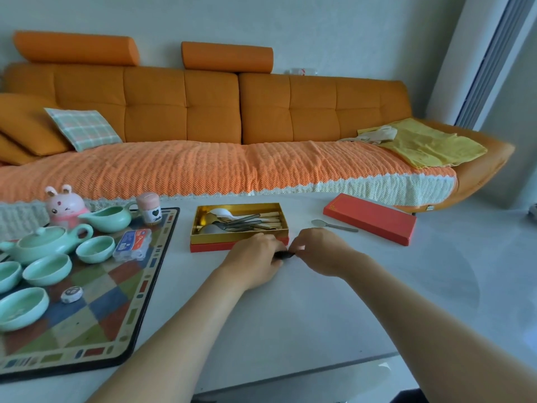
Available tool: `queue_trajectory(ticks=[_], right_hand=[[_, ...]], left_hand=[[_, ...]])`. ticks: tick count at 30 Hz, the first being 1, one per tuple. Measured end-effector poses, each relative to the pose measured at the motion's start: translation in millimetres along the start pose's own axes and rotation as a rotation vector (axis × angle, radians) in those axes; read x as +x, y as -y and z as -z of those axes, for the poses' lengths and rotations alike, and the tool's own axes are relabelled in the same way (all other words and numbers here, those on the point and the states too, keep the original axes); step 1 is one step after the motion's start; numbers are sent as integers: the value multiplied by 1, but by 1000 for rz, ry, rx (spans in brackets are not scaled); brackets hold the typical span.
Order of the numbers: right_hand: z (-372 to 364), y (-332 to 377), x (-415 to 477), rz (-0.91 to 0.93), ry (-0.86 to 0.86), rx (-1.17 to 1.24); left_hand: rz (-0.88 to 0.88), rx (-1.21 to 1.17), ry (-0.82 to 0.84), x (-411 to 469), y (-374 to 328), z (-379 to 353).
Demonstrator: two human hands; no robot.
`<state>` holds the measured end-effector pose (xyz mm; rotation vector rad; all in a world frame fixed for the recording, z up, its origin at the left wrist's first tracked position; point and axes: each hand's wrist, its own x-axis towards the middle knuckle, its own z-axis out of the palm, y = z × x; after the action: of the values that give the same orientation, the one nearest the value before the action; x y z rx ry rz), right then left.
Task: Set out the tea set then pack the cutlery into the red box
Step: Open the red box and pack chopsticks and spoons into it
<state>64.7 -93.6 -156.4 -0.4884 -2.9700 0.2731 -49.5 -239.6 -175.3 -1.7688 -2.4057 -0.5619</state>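
My left hand [255, 257] and right hand [319, 251] meet, fingers curled on a small dark object [283, 254] on the desk [290, 315], just before the red box [209, 247] holding cutlery [244, 221]; one spoon [334, 226] lies beside it.

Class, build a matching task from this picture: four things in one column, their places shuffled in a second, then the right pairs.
1 teapot
2 loose spoon
3 yellow cloth
4 white spoon

A in the gold-lined box
B on the sofa
C on the patterned mat
D on the table beside the red lid

Pairs: 1-C, 2-D, 3-B, 4-A
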Motion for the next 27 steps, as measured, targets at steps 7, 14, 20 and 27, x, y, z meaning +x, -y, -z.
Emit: queue_trajectory(ticks=[7,14,20,27], right_hand=[[6,21,18,41,-175,256],[-1,35,44,73,-349,232],[-15,46,66,42,-343,192],[-25,49,87,-63,-299,115]], left_hand=[[242,-262,-135,0,21,25],[403,-366,-315,1,55,42],[446,-148,-282,-4,76,38],[270,67,-145,-2,83,28]])
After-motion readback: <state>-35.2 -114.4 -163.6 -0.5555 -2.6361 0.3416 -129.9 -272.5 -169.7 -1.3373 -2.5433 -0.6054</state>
